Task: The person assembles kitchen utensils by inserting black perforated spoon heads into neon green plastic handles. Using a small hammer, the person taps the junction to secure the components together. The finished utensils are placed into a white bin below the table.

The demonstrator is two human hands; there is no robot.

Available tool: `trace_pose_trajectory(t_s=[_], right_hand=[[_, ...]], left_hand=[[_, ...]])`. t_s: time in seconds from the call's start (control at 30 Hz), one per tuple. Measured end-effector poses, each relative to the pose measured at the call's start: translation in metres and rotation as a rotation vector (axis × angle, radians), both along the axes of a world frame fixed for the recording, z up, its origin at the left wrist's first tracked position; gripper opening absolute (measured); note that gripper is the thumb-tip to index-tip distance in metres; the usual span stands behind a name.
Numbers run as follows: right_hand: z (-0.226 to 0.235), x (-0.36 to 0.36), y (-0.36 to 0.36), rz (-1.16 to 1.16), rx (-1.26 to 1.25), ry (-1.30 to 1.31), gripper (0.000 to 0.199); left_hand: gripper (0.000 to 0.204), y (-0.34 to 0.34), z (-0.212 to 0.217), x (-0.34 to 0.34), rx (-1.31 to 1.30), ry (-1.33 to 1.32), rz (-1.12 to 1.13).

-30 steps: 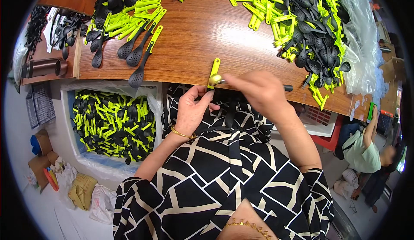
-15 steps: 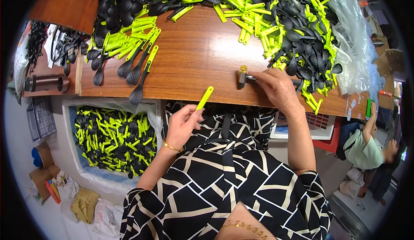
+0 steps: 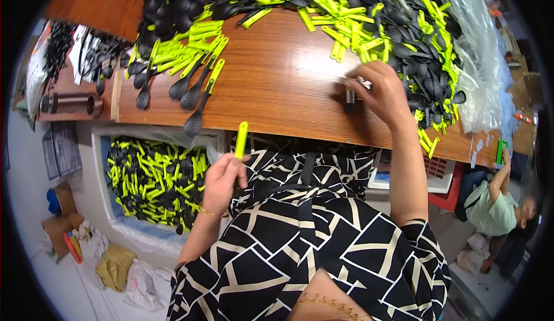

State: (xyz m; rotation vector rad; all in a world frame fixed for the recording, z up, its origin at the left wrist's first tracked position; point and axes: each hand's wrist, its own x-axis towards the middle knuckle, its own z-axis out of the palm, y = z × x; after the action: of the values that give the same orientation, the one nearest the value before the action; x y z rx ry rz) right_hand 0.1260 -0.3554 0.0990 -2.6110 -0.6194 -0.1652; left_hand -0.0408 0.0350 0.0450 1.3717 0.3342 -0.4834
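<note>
Just off the near edge of the table, my left hand (image 3: 222, 179) pinches a lime-green handle (image 3: 242, 139) that points up and away from me. My right hand (image 3: 385, 93) is over the right part of the table, its fingers closed about a small hammer (image 3: 350, 100). The hammer's dark striking end shows below the fingertips, while its shaft is mostly hidden by the hand. Left of the middle lie several black slotted spoons (image 3: 194, 123) with lime-green handles, one overhanging the edge. Loose green handles (image 3: 353, 29) are heaped beyond my right hand.
A large pile of black spoon heads (image 3: 412, 70) lines the right and far sides, against clear plastic sheeting (image 3: 476, 61). Below the table, a lined bin (image 3: 101, 171) holds many green-handled spoons. A dark cylindrical flask (image 3: 69, 104) lies at left. Another person (image 3: 490, 202) is at far right.
My left hand has moved left and slightly nearer with the green handle, which now stands more upright. My right hand has moved a little farther away, and the hammer head has shifted right and tilted.
</note>
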Motion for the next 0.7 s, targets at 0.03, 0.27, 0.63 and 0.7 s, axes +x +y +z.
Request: trace_pose_trajectory(t_s=[0.03, 0.27, 0.63, 0.7], right_hand=[[0.006, -0.009, -0.009, -0.001, -0.038, -0.043, 0.024], [-0.019, -0.040, -0.035, -0.009, -0.257, -0.190, 0.022], [-0.010, -0.050, 0.078, 0.331, -0.021, -0.072, 0.046], [-0.014, -0.047, 0.070, 0.333, -0.026, -0.031, 0.043]], left_hand=[[0.030, -0.012, 0.004, 0.005, -0.021, 0.011, -0.028], [0.024, -0.056, -0.017, 0.031, -0.410, 0.153, -0.100], [0.029, -0.066, -0.025, 0.046, -0.181, 0.117, -0.064], [0.029, -0.066, -0.026, 0.045, -0.171, 0.109, -0.065]])
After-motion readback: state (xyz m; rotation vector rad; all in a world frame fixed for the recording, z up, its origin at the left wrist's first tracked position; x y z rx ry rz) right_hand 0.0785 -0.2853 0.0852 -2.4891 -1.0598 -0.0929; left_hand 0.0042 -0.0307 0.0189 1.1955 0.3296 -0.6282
